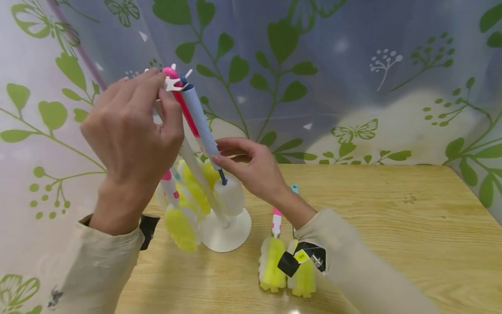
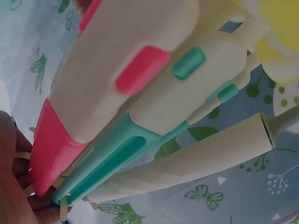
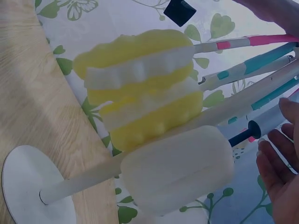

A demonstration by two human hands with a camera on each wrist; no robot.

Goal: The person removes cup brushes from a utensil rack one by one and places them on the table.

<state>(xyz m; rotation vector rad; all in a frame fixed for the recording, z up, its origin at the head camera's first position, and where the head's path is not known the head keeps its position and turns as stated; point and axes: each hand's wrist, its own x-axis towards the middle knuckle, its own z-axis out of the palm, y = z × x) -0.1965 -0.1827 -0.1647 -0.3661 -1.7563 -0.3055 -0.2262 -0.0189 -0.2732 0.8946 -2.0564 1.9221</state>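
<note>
Touching brush [image 1: 208, 141]; right hand [image 1: 256, 168]; pale-blue handle [image 1: 200, 120]; dark-blue neck [image 1: 222, 176]; white head [image 1: 230, 199]

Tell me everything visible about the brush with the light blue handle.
The brush has a smooth, plastic-looking light blue handle, a thin dark blue neck and a rounded white head that looks like foam. It tilts head-down beside the white pole, its top among white prongs; the right hand touches the handle low down.
</note>
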